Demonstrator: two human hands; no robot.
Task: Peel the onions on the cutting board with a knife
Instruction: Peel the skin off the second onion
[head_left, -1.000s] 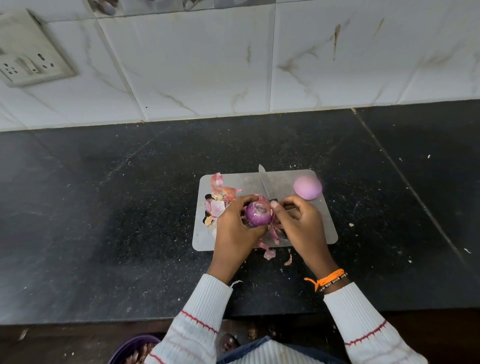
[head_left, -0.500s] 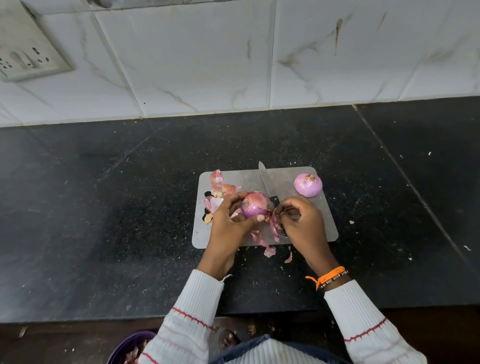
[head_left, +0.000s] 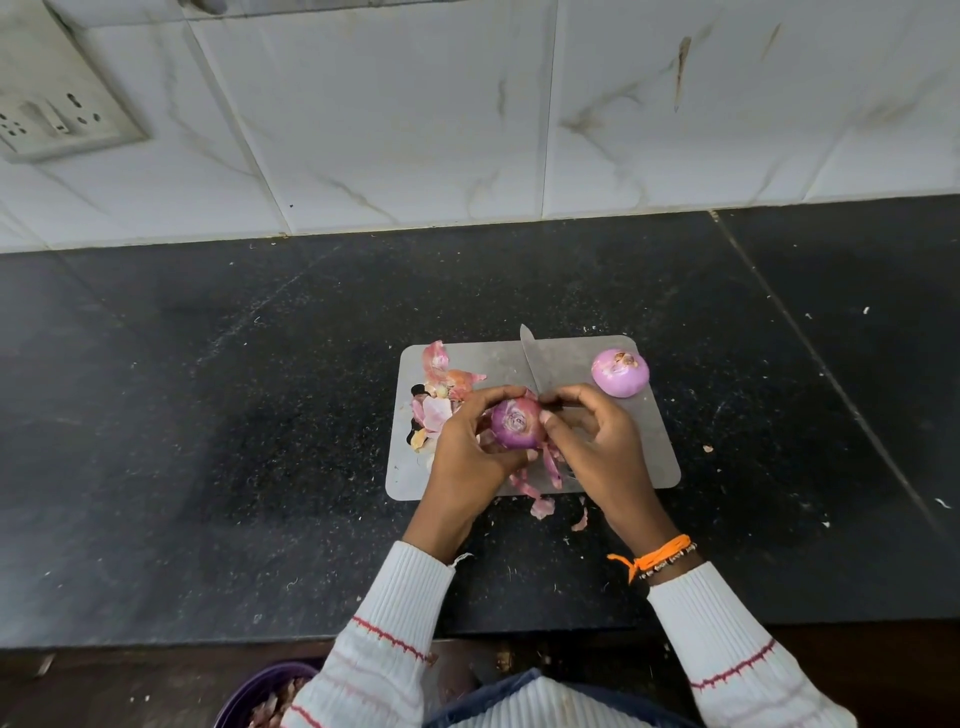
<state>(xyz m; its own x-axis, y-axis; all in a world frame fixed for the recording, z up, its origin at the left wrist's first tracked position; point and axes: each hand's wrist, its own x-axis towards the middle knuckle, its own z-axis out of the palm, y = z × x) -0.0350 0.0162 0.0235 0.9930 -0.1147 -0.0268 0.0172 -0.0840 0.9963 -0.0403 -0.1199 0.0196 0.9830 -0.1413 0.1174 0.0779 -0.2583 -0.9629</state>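
The left hand grips the onion above the cutting board. The right hand pinches skin at the onion's top, with the knife just beyond its fingers. Best to pull the strip downward in one piece while the left hand turns the onion.

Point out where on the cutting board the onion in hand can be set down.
Bare board lies right of the right hand, below the peeled onion. A smaller patch sits between the knife blade and the peel pile. The left side and near edge are crowded with peels.
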